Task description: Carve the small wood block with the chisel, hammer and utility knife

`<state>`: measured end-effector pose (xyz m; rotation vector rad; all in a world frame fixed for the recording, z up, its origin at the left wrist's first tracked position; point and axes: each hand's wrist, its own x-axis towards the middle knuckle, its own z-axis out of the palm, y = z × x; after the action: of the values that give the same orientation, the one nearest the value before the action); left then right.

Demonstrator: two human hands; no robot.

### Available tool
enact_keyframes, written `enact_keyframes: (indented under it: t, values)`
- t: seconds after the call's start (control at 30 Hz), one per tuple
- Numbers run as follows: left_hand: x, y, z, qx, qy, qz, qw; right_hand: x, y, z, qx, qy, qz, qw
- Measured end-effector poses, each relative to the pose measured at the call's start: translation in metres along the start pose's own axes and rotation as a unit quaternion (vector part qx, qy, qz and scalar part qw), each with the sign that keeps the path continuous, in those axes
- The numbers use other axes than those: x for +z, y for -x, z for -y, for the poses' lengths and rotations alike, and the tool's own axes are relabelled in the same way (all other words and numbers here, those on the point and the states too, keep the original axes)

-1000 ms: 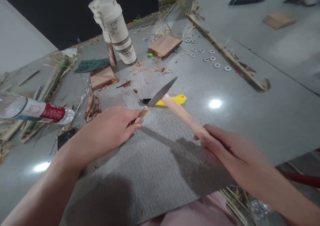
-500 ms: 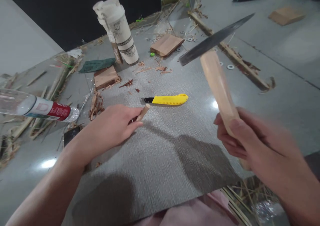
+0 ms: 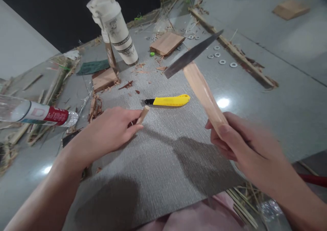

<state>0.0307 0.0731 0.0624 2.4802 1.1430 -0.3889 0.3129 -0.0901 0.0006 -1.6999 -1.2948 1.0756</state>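
Raised hammer (image 3: 203,91), pinched dowel (image 3: 143,114)

My right hand (image 3: 237,139) grips the hammer's handle, right of the yellow cutter (image 3: 170,101); my left hand (image 3: 114,125) pinches the dowel on the cutter's near side. Beyond it stands a tumbler (image 3: 119,32).

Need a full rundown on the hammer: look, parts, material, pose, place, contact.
The hammer has a long, narrow, dark grey head that looks like metal, tapering to a point at its far right end and blunt at its near left end. The pale handle looks like wood, with a slight sheen. The right hand grips the lower handle. The head appears raised above the table, beyond the yellow cutter; nothing else visibly touches it.
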Motion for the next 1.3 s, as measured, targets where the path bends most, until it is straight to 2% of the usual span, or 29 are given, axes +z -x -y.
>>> enact_keyframes:
  t: [0.1,0.13,0.23,0.27,0.37,0.4,0.5,0.6,0.7,0.83,0.93,0.97,1.07,1.1,1.2,1.23,1.3]
  values:
    - [-0.001,0.001,0.000,0.006,-0.001,0.004,1.000,0.003,0.001,0.000,0.015,0.051,0.058,0.997]
    - [-0.001,0.001,0.000,0.009,0.002,0.005,1.000,0.004,0.001,0.000,0.020,0.046,0.058,0.997]
    - [-0.001,0.001,-0.001,0.013,0.008,-0.002,1.000,0.004,0.000,0.000,0.032,-0.002,0.003,0.999]
    - [-0.001,0.001,-0.002,0.012,0.007,-0.004,1.000,0.005,0.000,0.001,0.032,0.000,0.006,0.999]
    - [-0.001,0.001,-0.003,0.015,0.001,-0.001,1.000,0.006,-0.002,0.004,0.028,0.046,0.069,0.996]
    - [-0.001,0.001,-0.003,0.019,-0.002,-0.004,1.000,0.007,-0.002,0.005,0.029,0.054,0.070,0.996]
    - [-0.001,0.002,-0.003,0.026,-0.009,-0.013,1.000,0.008,-0.001,0.006,0.029,0.057,0.037,0.997]
    - [-0.002,0.002,-0.004,0.022,-0.001,-0.003,1.000,0.006,0.001,0.008,0.020,0.077,0.050,0.996]
    - [-0.003,0.002,-0.006,0.010,0.005,0.006,1.000,0.004,0.001,0.012,0.023,0.074,0.012,0.997]
    - [-0.003,0.004,-0.006,0.007,0.016,0.011,1.000,0.005,0.003,0.017,-0.011,0.111,0.048,0.993]
    - [-0.001,0.004,-0.005,0.011,0.024,0.002,1.000,0.005,0.006,0.015,-0.012,0.097,-0.027,0.995]
    - [-0.001,0.004,-0.004,0.011,0.026,0.000,1.000,0.005,0.007,0.014,-0.012,0.093,-0.027,0.995]
    - [-0.001,0.004,-0.004,0.016,0.027,0.003,1.000,0.003,0.008,0.014,-0.022,0.107,0.050,0.993]
    - [-0.002,0.004,-0.004,0.017,0.026,0.004,1.000,0.003,0.008,0.014,-0.023,0.112,0.054,0.992]
    - [-0.002,0.005,-0.004,0.014,0.021,0.002,1.000,0.002,0.006,0.014,-0.024,0.110,-0.035,0.993]
    - [-0.002,0.005,-0.004,0.015,0.018,0.002,1.000,0.003,0.006,0.014,-0.027,0.114,-0.038,0.992]
    - [-0.002,0.005,-0.003,0.022,0.012,0.003,1.000,0.003,0.005,0.013,-0.034,0.125,0.010,0.992]
